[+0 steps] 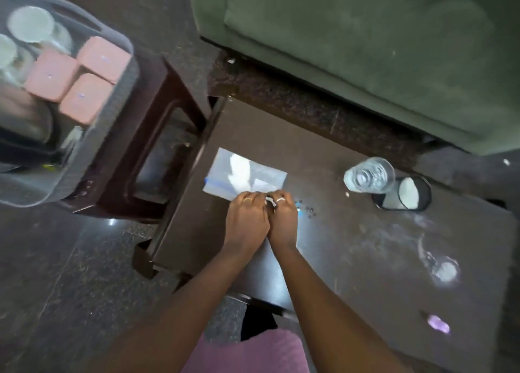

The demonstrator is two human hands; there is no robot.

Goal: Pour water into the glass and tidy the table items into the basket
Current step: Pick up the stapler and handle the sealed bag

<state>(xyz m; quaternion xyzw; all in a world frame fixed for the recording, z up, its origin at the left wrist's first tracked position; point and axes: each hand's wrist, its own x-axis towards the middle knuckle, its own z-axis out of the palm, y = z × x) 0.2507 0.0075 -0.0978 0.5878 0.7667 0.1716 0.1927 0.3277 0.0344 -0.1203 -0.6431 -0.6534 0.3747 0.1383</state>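
Observation:
On the dark table (pixel 351 254) lies a clear plastic zip bag (pixel 244 172) with a blue strip at its left end. My left hand (pixel 247 218) and my right hand (pixel 282 218) are pressed together at the bag's near edge, fingers curled around something small that I cannot make out. Tiny dark and blue bits (pixel 305 208) lie just right of my right hand. A clear glass (pixel 368 175) holding water stands at the table's far side. The grey basket (pixel 92 130) sits on a stool at the left.
The basket holds three pink lidded boxes (pixel 78 77), pale cups (pixel 31 23) and a metal vessel (pixel 22 116). A black coaster (pixel 405 194) lies behind the glass. A green sofa (pixel 365 49) stands beyond the table. The brown stool (pixel 157 136) touches the table's left edge.

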